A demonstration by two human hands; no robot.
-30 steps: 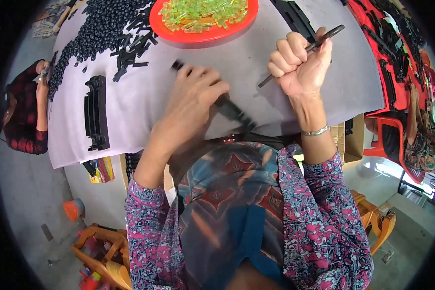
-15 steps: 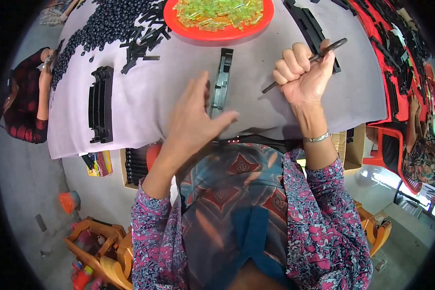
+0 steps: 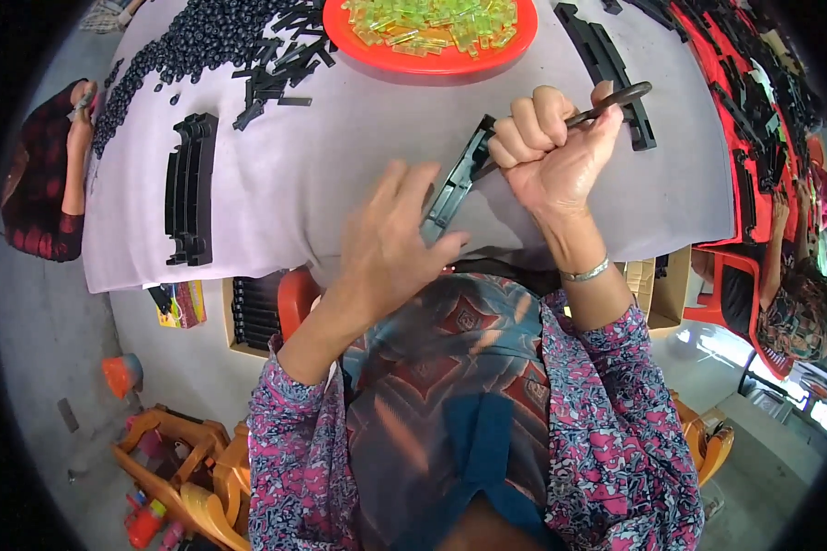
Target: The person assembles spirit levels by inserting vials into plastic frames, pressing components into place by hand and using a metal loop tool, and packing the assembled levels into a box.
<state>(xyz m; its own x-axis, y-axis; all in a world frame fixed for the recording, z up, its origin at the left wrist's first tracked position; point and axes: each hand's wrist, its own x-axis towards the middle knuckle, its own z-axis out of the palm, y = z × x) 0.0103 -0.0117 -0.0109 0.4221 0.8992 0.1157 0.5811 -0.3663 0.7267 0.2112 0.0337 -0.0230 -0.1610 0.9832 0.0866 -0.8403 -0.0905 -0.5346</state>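
Nearest the body, the left hand rests at the near edge of the grey tabletop, its fingers spread and its thumb lying against the near end of a long black plastic strip, which it pins flat rather than grips. The strip runs slantwise away from that thumb toward the right hand, so that its far end lies just under that hand's knuckles. The right hand is clenched in a fist around a thin dark tool, whose rounded end sticks out past the thumb to the right and whose working end points down at the far part of the strip. The step in hand looks like steadying the strip while the tool is brought to bear on it; the next move seems to call for the left hand to keep the strip from sliding and the right to press the tip squarely onto the piece. To the left on the tabletop stands a stack of curved black pieces, well apart from both hands. Farther off lie a spread of small black parts, a red tray of yellow-green pieces, and another black strip to the right.
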